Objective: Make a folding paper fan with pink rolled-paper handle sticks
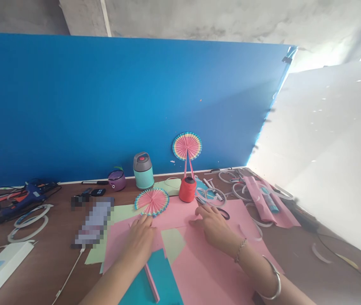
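Note:
My left hand (140,235) lies on pink paper (129,226), fingers stretched forward to the lower edge of a pleated paper fan (152,201). The fan is pink with a blue and yellow rim and has a gap at its left. My right hand (211,222) rests on pink sheets (212,264), fingers apart and holding nothing I can see. Beside its fingertips is a dark loop (223,213), like a scissors handle. A narrow pink strip (151,283) lies across teal paper (164,277) by my left forearm.
A red thread spool (187,190) has a round pleated fan (187,146) standing above it. Behind are a mint container (144,173) and a purple pot (117,180). Left: phone (94,222), glue gun (24,199), power strip (4,271). Right: tape loops (215,197) and crumpled pink paper (263,203).

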Action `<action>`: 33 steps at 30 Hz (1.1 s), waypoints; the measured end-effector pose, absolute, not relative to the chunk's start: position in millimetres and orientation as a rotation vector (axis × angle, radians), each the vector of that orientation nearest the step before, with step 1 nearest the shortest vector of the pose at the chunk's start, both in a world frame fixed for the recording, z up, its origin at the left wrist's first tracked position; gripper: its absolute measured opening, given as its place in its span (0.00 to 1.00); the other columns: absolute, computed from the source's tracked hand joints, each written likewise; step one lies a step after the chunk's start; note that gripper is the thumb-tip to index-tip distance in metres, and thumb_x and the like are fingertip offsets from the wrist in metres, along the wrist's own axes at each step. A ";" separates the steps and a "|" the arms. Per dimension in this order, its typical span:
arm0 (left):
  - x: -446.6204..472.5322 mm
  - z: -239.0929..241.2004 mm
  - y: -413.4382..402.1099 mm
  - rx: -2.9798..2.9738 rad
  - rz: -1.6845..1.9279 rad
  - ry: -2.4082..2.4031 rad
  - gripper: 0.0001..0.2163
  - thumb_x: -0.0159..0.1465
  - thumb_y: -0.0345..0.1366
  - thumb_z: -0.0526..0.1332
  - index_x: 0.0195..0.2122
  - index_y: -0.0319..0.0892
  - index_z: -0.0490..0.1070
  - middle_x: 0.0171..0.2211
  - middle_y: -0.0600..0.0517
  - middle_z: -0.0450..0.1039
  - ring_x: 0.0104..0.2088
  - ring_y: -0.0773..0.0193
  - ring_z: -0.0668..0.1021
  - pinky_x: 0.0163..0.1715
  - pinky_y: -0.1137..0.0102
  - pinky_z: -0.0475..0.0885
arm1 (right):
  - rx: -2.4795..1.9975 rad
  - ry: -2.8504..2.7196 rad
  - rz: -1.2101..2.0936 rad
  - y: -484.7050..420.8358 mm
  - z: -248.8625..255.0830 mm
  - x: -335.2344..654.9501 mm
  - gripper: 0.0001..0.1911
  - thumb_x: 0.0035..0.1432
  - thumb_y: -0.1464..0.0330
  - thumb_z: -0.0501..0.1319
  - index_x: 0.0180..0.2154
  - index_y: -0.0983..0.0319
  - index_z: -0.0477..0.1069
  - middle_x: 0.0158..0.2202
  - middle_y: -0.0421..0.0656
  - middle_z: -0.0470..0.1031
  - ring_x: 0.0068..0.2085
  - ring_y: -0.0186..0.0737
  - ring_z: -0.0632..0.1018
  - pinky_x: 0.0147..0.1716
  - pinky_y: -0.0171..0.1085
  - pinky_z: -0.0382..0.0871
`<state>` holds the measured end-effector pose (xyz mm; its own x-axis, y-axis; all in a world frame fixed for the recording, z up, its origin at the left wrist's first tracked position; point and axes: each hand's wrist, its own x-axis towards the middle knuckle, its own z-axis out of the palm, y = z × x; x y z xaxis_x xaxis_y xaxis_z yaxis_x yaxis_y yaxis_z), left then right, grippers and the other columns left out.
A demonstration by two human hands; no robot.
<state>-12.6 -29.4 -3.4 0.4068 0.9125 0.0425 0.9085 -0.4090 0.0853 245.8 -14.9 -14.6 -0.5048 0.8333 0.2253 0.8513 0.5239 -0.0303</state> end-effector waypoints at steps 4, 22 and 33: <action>-13.0 -1.6 -30.3 2.519 0.044 1.748 0.18 0.52 0.15 0.48 0.28 0.38 0.75 0.34 0.42 0.71 0.42 0.51 0.71 0.38 0.61 0.64 | -1.525 -2.516 -0.169 -15.5 -10.8 260.2 0.22 0.46 0.84 0.56 0.34 0.55 0.79 0.36 0.46 0.71 0.40 0.43 0.67 0.35 0.38 0.52; -15.9 0.8 -34.4 2.568 0.132 1.683 0.19 0.53 0.16 0.48 0.29 0.41 0.76 0.36 0.43 0.69 0.41 0.52 0.69 0.34 0.63 0.62 | -1.342 -2.545 -0.326 -6.5 -26.3 225.4 0.13 0.49 0.81 0.56 0.31 0.59 0.73 0.27 0.41 0.71 0.32 0.39 0.67 0.35 0.39 0.51; -29.8 10.3 -28.5 2.344 0.352 1.906 0.15 0.56 0.21 0.48 0.25 0.42 0.71 0.33 0.47 0.73 0.38 0.56 0.72 0.33 0.66 0.61 | -1.264 -2.434 -0.293 -11.1 -22.2 234.3 0.14 0.50 0.79 0.55 0.31 0.58 0.76 0.28 0.41 0.70 0.32 0.37 0.68 0.34 0.39 0.55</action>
<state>-29.8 -28.5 10.3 0.1898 0.9750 0.1153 0.9520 -0.2115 0.2213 234.3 -11.1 -22.2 -0.5226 0.7398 0.4238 0.8192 0.5735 0.0092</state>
